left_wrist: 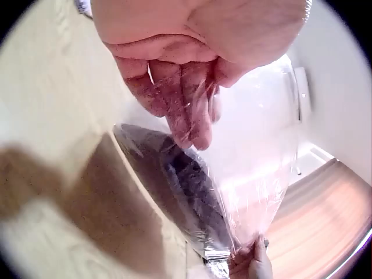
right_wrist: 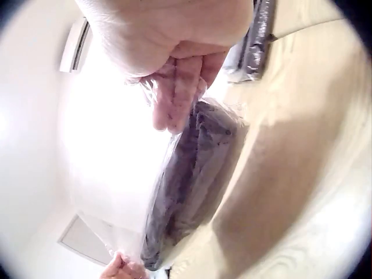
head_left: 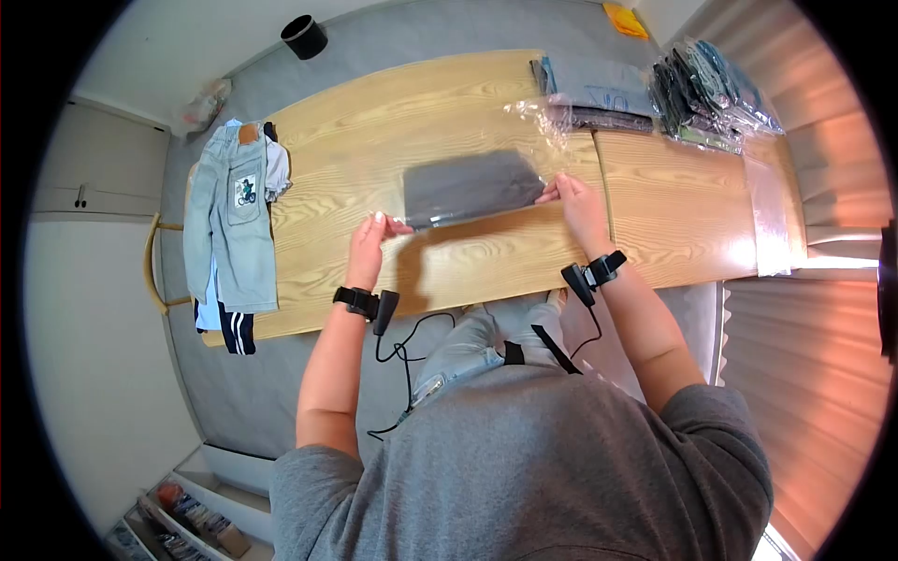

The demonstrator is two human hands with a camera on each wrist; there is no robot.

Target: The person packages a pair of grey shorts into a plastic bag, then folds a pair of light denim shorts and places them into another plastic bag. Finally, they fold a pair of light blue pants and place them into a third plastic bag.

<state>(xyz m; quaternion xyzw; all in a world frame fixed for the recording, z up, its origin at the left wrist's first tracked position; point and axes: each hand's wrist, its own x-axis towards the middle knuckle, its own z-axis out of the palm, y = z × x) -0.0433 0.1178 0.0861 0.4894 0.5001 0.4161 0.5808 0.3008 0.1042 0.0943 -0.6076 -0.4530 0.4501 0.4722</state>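
Note:
A folded dark grey garment [head_left: 468,187] lies inside a clear plastic bag [left_wrist: 258,168], over the middle of the wooden table. At the bag's left near corner, my left hand [head_left: 368,248] pinches the film between thumb and fingers. My right hand [head_left: 582,210] pinches it at the right end, beside the garment. In the left wrist view, film stretches across the fingers [left_wrist: 189,110] and the grey bundle hangs along the bag's lower side. The right wrist view shows the bundle close over the table, casting a shadow, with film bunched under the fingertips [right_wrist: 174,119].
Light blue jeans [head_left: 229,224] and other clothes lie at the table's left end, by a wooden chair [head_left: 152,262]. Bagged garments [head_left: 706,93] are piled at the far right. A flat clear bag [head_left: 769,215] lies near the right edge. Black cables hang from the wrist cameras.

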